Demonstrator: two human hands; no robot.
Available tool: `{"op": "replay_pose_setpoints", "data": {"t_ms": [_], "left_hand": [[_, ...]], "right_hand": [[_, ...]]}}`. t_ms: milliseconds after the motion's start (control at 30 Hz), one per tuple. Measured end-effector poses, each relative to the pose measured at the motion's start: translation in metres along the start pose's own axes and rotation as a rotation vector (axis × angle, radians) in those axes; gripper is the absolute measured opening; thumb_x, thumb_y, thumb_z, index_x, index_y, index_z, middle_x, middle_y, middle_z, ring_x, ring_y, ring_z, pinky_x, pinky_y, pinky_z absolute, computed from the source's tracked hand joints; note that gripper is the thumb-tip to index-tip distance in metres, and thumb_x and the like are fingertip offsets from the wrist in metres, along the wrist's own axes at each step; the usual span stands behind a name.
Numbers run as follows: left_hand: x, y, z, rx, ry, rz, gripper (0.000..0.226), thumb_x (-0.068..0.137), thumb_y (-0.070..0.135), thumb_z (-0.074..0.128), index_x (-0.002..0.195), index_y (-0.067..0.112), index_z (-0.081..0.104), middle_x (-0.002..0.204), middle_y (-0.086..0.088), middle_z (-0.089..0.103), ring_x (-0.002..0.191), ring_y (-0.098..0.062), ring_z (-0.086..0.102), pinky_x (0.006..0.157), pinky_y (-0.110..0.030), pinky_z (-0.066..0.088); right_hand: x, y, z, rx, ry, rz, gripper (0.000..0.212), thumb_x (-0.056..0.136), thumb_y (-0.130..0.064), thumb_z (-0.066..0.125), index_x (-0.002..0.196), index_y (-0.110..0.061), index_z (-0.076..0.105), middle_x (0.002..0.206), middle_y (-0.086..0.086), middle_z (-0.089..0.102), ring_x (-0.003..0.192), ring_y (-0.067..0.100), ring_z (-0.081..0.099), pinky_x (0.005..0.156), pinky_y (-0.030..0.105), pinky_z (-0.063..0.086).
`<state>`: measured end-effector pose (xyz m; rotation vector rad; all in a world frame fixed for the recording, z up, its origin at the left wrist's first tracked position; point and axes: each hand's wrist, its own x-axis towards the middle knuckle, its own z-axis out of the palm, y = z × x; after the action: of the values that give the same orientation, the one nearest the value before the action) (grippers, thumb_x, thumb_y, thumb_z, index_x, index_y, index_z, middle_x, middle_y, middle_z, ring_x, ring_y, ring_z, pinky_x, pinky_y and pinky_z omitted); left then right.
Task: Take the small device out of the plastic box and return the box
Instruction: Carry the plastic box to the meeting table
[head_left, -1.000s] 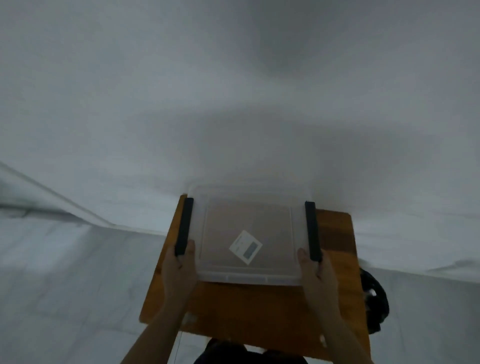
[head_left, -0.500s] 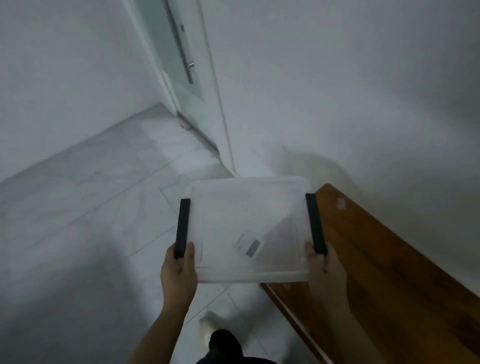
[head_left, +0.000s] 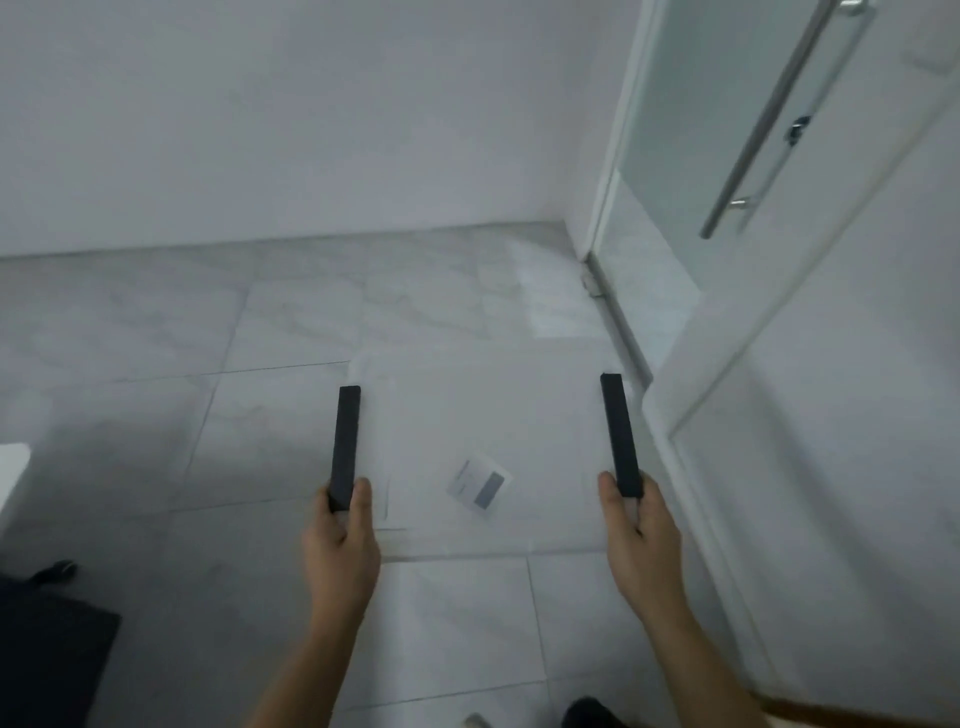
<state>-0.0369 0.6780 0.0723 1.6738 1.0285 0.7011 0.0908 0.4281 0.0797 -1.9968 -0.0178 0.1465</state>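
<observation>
I hold the clear plastic box (head_left: 519, 415) level in front of me, above a pale tiled floor. It has a black latch strip on each side and a small white and grey label (head_left: 480, 484) on it. My left hand (head_left: 340, 540) grips the near end of the left black latch (head_left: 345, 447). My right hand (head_left: 636, 530) grips the near end of the right black latch (head_left: 621, 434). The box is see-through and I see no small device inside it.
A frosted glass door (head_left: 691, 130) with a long metal bar handle (head_left: 763, 124) stands at the right, next to a white wall. A dark mat (head_left: 47, 660) lies on the floor at the lower left. A white object edge (head_left: 10, 478) shows at far left.
I have lifted the box off the wooden table and turned left with it. The table has left the view; the floor and the glass door now fill it. Both grips are unchanged.
</observation>
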Motion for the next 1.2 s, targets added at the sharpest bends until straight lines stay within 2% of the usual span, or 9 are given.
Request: {"op": "replay_pose_setpoints", "data": {"t_ms": [100, 233, 367, 600, 733, 900, 1000, 1067, 1200], "left_hand": [[0.05, -0.009, -0.006, -0.01, 0.076, -0.053, 0.025, 0.097, 0.04, 0.056, 0.08, 0.022, 0.053, 0.061, 0.006, 0.044, 0.046, 0.0, 0.042, 0.045, -0.017, 0.035], [0.123, -0.025, 0.003, -0.008, 0.177, -0.101, 0.027, 0.097, 0.038, 0.057, 0.079, 0.019, 0.053, 0.062, 0.006, 0.044, 0.047, -0.002, 0.04, 0.049, -0.03, 0.035], [0.217, -0.014, 0.012, 0.009, 0.28, -0.161, 0.025, 0.098, 0.035, 0.057, 0.08, 0.017, 0.054, 0.061, 0.002, 0.044, 0.052, -0.016, 0.042, 0.049, -0.034, 0.035], [0.352, 0.024, -0.023, 0.0, 0.573, -0.237, 0.017, 0.097, 0.039, 0.057, 0.086, 0.025, 0.058, 0.066, -0.004, 0.05, 0.056, -0.018, 0.047, 0.05, -0.034, 0.039], [0.408, 0.019, -0.055, -0.048, 0.776, -0.296, 0.007, 0.098, 0.037, 0.057, 0.092, 0.034, 0.058, 0.071, -0.001, 0.053, 0.062, -0.018, 0.05, 0.055, -0.035, 0.043], [0.495, -0.022, -0.104, -0.089, 0.968, -0.333, 0.016, 0.098, 0.037, 0.056, 0.105, 0.023, 0.061, 0.072, 0.003, 0.054, 0.063, -0.014, 0.05, 0.057, -0.03, 0.041], [0.576, -0.043, -0.151, -0.103, 1.042, -0.313, 0.024, 0.098, 0.037, 0.056, 0.109, 0.016, 0.063, 0.071, 0.006, 0.053, 0.063, -0.012, 0.049, 0.057, -0.029, 0.04], [0.679, -0.06, -0.217, -0.125, 1.08, -0.345, 0.025, 0.099, 0.036, 0.056, 0.111, 0.015, 0.063, 0.071, 0.005, 0.053, 0.064, -0.014, 0.05, 0.059, -0.032, 0.041], [0.719, -0.047, -0.241, -0.123, 1.05, -0.313, 0.02, 0.099, 0.034, 0.057, 0.109, 0.017, 0.062, 0.071, 0.003, 0.055, 0.065, -0.018, 0.05, 0.06, -0.035, 0.041]], "right_hand": [[0.042, -0.023, 0.055, -0.03, -0.066, -0.033, 0.043, 0.094, -0.055, 0.05, 0.121, -0.022, 0.058, 0.068, -0.003, 0.061, 0.058, -0.004, 0.059, 0.049, 0.007, 0.042], [0.11, -0.044, 0.128, -0.062, -0.148, -0.059, 0.05, 0.091, -0.062, 0.046, 0.12, -0.023, 0.058, 0.064, -0.005, 0.06, 0.058, 0.0, 0.059, 0.052, 0.019, 0.041], [0.194, -0.08, 0.214, -0.04, -0.262, -0.088, 0.044, 0.093, -0.058, 0.047, 0.117, -0.024, 0.058, 0.065, -0.003, 0.059, 0.058, -0.002, 0.058, 0.053, 0.023, 0.041], [0.304, -0.202, 0.373, -0.013, -0.55, -0.226, 0.038, 0.094, -0.054, 0.05, 0.114, -0.023, 0.061, 0.062, -0.009, 0.059, 0.052, -0.005, 0.055, 0.046, 0.007, 0.042], [0.333, -0.26, 0.479, -0.043, -0.735, -0.33, 0.03, 0.098, -0.047, 0.053, 0.112, -0.022, 0.06, 0.071, -0.025, 0.063, 0.057, -0.006, 0.057, 0.049, 0.005, 0.042], [0.343, -0.315, 0.627, -0.081, -0.92, -0.422, 0.033, 0.097, -0.05, 0.051, 0.114, -0.024, 0.059, 0.075, -0.029, 0.063, 0.064, -0.008, 0.06, 0.053, 0.004, 0.042], [0.343, -0.361, 0.726, -0.053, -0.961, -0.457, 0.036, 0.096, -0.051, 0.052, 0.117, -0.023, 0.06, 0.068, -0.013, 0.064, 0.063, -0.006, 0.06, 0.053, 0.004, 0.042], [0.345, -0.421, 0.84, -0.102, -0.986, -0.477, 0.038, 0.096, -0.05, 0.052, 0.118, -0.02, 0.061, 0.068, -0.009, 0.062, 0.062, -0.006, 0.06, 0.053, 0.007, 0.043], [0.346, -0.451, 0.874, -0.064, -0.999, -0.497, 0.038, 0.097, -0.051, 0.051, 0.118, -0.02, 0.06, 0.074, -0.007, 0.063, 0.064, -0.009, 0.059, 0.052, 0.01, 0.043]]}}
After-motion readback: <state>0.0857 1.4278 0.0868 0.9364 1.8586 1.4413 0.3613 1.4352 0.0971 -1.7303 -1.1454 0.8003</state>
